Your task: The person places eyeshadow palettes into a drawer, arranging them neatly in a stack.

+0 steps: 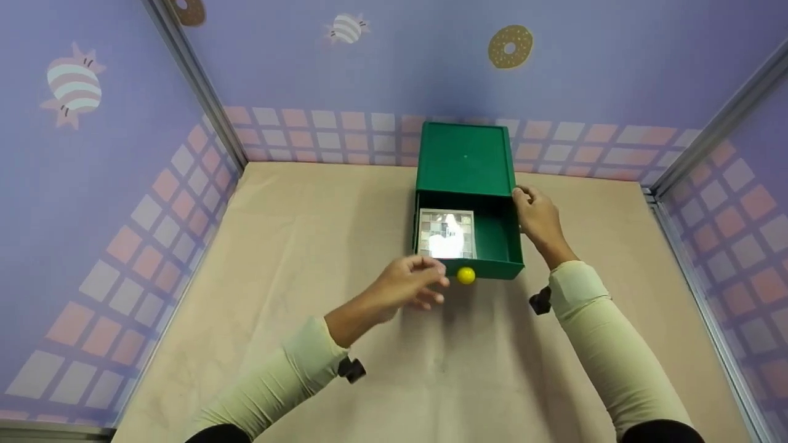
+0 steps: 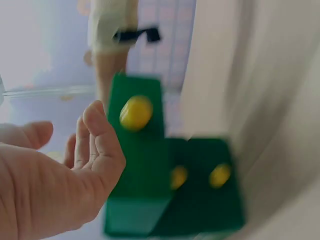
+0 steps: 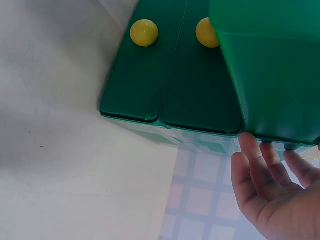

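A small green drawer cabinet (image 1: 466, 157) stands against the back wall, its top drawer (image 1: 500, 269) pulled out. Inside the drawer's left part lies a flat square item (image 1: 429, 229) with a glossy, glaring top and a grid of small coloured squares. A round yellow knob (image 1: 466, 275) sits on the drawer's front. My left hand (image 1: 403, 286) hovers just left of this knob, fingers loosely bent and holding nothing. With its fingertips, my right hand (image 1: 540, 216) touches the cabinet's right side by the front edge; the right wrist view shows those fingers (image 3: 267, 175) extended against it.
Two lower drawers (image 3: 135, 85) are closed, each with its own yellow knob (image 3: 144, 33). A beige cloth (image 1: 308, 246) covers the table. Purple patterned panels (image 1: 369, 74) with metal frame posts (image 1: 197, 80) enclose it at the back and sides.
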`<action>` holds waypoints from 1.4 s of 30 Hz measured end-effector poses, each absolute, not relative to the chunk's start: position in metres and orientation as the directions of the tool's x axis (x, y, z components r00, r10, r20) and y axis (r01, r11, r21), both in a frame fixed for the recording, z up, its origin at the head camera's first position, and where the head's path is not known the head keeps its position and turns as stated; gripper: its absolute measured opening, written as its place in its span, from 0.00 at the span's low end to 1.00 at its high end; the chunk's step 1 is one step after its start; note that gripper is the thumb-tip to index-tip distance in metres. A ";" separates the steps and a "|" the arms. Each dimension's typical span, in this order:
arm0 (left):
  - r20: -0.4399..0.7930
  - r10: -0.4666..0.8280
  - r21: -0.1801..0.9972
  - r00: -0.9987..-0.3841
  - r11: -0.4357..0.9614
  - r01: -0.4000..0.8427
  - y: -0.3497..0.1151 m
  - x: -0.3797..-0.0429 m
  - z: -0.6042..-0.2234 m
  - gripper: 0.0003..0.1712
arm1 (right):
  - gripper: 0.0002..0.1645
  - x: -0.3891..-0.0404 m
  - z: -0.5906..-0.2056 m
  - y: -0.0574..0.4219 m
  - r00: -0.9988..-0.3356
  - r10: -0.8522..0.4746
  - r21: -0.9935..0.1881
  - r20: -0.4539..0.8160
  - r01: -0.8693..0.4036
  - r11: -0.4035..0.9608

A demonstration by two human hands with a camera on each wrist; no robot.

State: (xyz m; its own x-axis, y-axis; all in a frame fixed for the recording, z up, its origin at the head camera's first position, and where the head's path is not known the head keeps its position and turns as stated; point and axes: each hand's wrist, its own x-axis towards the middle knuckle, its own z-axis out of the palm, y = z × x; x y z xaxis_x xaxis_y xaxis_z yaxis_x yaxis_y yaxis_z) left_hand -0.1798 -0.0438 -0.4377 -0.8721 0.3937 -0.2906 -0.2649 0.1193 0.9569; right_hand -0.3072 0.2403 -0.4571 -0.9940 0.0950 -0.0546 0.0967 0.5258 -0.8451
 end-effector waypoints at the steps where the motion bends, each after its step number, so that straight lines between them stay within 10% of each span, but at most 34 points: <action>1: -0.337 0.388 0.941 -0.858 0.095 -0.326 -0.040 -0.178 -0.442 0.16 | 0.37 -0.308 -0.456 0.241 -0.994 0.097 -0.844 -0.054 0.097 0.527; 22: -0.450 0.222 0.830 -0.865 -0.255 -0.497 0.021 -0.170 -0.479 0.22 | 0.37 -0.310 -0.459 0.242 -0.993 0.108 -0.835 -0.049 0.100 0.541; 42: -0.435 0.163 0.843 -0.886 -0.271 -0.464 0.030 -0.201 -0.476 0.19 | 0.38 -0.310 -0.458 0.244 -0.994 0.085 -0.839 -0.072 0.106 0.533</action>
